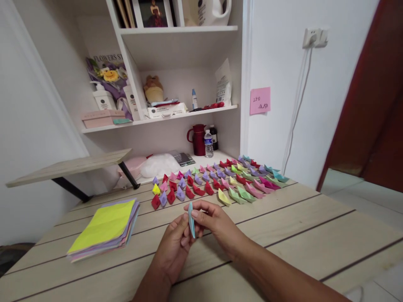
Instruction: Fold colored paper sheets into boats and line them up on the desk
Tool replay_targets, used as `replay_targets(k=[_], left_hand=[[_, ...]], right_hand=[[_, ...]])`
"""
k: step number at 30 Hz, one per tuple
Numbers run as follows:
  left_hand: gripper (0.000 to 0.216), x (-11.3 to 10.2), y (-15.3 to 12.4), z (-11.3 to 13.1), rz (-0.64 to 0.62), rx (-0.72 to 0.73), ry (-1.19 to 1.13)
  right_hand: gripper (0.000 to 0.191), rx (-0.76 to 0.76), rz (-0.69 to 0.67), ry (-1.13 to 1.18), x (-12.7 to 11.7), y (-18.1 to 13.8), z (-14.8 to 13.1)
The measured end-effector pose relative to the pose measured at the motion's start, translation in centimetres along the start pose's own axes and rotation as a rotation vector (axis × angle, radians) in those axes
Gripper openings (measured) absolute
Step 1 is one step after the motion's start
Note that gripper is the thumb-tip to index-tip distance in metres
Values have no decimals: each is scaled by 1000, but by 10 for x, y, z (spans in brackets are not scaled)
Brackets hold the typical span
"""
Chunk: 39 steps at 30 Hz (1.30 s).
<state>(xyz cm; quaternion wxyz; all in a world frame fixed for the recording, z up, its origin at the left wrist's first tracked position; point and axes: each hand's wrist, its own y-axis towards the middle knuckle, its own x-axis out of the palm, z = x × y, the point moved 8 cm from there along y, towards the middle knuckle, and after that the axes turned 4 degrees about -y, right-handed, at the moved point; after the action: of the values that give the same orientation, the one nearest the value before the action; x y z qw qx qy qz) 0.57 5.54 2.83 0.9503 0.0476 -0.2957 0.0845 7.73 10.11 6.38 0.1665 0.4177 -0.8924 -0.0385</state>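
Note:
A folded piece of light blue paper [191, 220] is held upright, edge toward me, above the table's near part. My left hand [179, 239] pinches it from the left, thumb against its side and the other fingers partly hidden. From the right, my right hand [214, 220] grips the same paper between thumb and forefinger. Just beyond my hands stand rows of small folded paper boats [208, 188] in red, purple, pink, yellow, green and blue. A stack of coloured paper sheets [105, 226], bright yellow on top, lies to the left.
The wooden table [283, 235] has dark grooves. A small raised shelf [72, 165] stands at its back left. Behind it are a plastic bag [160, 165], a red jug [198, 140], a water bottle [208, 144] and white shelving [176, 50].

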Motion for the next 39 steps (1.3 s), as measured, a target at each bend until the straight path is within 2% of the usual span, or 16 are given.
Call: replay_targets(k=[11,18,28,34,37,39], left_hand=[[45,2,0,3,-24,10,29],[41,-10,3,4,61,40,117],[44,-21,3,14,224,102,368],[42,-23,2,18,263,90,588],[41,-20,-11,18,268,69,736],[38,-15,-26,17,270,79,842]], right_hand=[[41,11,-37,5,4,-1,-6],[41,28,55,-87,-3,1,-4],[28,-35,142,-261,-13,2,-1],[14,-4,107,-343,-17,8,10],[8,13,102,-460,-18,-2,14],[7,31,88,-553,-15,-20,15]])
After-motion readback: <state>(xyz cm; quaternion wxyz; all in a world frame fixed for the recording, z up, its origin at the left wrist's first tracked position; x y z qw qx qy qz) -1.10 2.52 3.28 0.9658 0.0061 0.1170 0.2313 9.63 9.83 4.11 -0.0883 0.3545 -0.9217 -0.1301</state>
